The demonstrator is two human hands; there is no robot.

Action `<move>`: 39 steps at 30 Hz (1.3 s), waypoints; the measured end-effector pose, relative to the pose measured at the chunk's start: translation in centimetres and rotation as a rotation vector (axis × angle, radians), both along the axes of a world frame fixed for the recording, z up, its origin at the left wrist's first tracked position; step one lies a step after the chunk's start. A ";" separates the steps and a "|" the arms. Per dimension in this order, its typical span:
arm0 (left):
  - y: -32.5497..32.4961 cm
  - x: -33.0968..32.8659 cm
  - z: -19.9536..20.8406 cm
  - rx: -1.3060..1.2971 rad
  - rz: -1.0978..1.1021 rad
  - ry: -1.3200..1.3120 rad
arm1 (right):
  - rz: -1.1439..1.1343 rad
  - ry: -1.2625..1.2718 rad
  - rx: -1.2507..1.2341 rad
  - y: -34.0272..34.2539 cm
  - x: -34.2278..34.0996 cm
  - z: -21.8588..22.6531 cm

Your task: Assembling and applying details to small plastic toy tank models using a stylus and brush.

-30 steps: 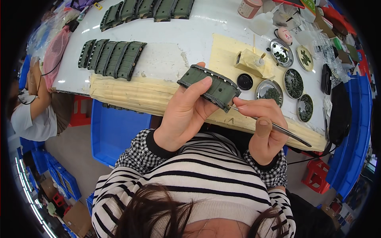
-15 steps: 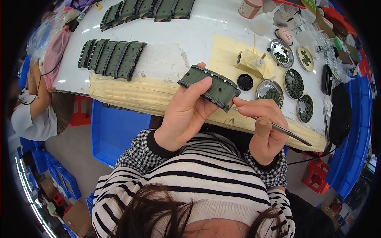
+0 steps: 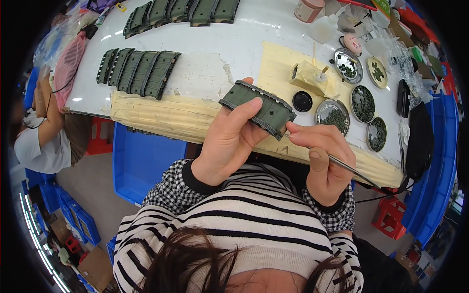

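A curved dark green model panel with ribbed, toothed edges (image 3: 267,113) is held up over the table's near edge by my left hand (image 3: 225,139). The left thumb presses on its face and the other fingers support it from beneath. My right hand (image 3: 328,158) pinches a thin metal pointed tool, like tweezers (image 3: 354,171). Its tip reaches the panel's lower right edge, partly hidden by my fingertips. Just beyond, a round black cap (image 3: 302,101) lies next to a metal dish of small green pieces (image 3: 332,116).
Several green panels (image 3: 141,73) lie in a row at the left, with more panels (image 3: 181,12) behind. A masking-tape-wrapped holder (image 3: 315,78) carries a small bottle. More dishes (image 3: 362,103) stand right. A blue bin (image 3: 146,161) sits below the table; a person (image 3: 41,132) is at far left.
The tool's outer end has dipped a little, and my right hand has shifted slightly. My left hand and the panel stay nearly where they were.
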State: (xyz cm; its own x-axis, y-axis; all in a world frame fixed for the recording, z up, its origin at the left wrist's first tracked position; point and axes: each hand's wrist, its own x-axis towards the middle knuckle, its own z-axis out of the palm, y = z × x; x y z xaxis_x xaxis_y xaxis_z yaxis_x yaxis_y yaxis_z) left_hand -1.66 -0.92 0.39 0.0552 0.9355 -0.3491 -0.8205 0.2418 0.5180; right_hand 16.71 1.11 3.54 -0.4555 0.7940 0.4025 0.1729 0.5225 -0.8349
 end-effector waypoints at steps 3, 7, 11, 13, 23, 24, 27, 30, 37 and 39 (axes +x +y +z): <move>0.1 0.1 0.1 0.005 -0.008 -0.009 | -0.005 0.020 0.028 -0.4 0.0 -0.2; 0.0 0.1 0.2 0.037 -0.025 -0.015 | 0.016 -0.002 0.054 -0.7 0.3 0.2; -0.1 0.1 0.3 0.061 -0.029 -0.015 | 0.040 -0.038 0.067 -0.7 0.6 0.5; -0.1 0.2 0.4 0.053 -0.022 -0.016 | 0.033 -0.025 0.058 -0.8 0.7 0.3; -0.2 0.3 0.3 0.056 -0.023 0.014 | 0.012 -0.002 0.060 -0.9 0.6 0.1; -0.2 0.4 0.3 0.058 -0.023 0.008 | 0.012 0.001 0.061 -0.9 0.6 0.1; -0.2 0.4 0.3 0.058 -0.026 0.005 | 0.009 0.011 0.055 -0.9 0.6 0.0; -0.2 0.3 0.6 0.058 -0.047 0.003 | -0.007 0.105 0.013 -0.9 0.6 0.0; 0.7 -0.9 0.3 0.154 -0.080 -0.374 | -0.197 0.468 -0.081 -0.8 0.7 -0.8; 1.1 -0.9 0.0 0.150 -0.048 -0.476 | -0.237 0.457 -0.067 -0.6 0.8 -0.8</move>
State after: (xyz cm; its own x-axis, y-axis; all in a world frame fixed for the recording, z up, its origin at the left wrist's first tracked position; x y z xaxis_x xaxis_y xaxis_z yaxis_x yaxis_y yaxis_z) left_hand -2.59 0.22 0.38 0.2200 0.9660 -0.1361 -0.9640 0.2366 0.1210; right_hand 17.53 0.48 2.70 -0.0491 0.8850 0.4630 -0.1103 0.4559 -0.8832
